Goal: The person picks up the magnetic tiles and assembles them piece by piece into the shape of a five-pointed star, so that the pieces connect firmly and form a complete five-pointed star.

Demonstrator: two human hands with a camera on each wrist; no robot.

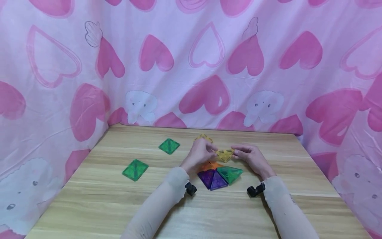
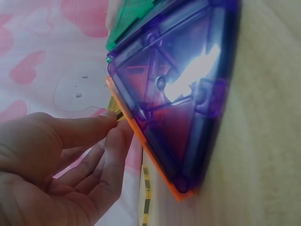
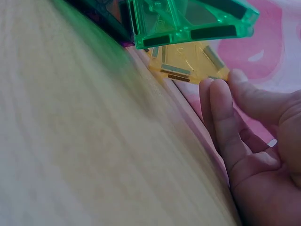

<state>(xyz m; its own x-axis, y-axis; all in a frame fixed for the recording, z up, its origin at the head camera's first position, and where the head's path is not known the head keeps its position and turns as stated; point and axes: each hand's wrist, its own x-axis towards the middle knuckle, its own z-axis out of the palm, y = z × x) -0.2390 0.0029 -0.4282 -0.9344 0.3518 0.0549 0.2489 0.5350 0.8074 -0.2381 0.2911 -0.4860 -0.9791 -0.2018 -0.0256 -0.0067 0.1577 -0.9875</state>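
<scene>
Both hands hold a yellow triangular magnetic tile (image 1: 225,155) above the table. My left hand (image 1: 199,153) pinches its left corner between thumb and fingers, while my right hand (image 1: 250,158) pinches the right corner. Just in front stands a small structure of triangular magnetic tiles leaning together: purple tiles (image 1: 212,179) face me, a green tile (image 1: 230,174) juts out on the right, and orange tiles (image 1: 211,165) form the back left. In the right wrist view the yellow tile (image 3: 183,61) shows behind the green tile (image 3: 193,21). The left hand partly hides the orange side.
Another yellow tile (image 1: 204,137) lies behind the left hand, partly covered by it. Two green diamond shapes made of tiles (image 1: 169,146) lie flat on the left of the wooden table (image 1: 89,205). A pink heart-patterned curtain (image 1: 203,69) encloses the table's back and sides.
</scene>
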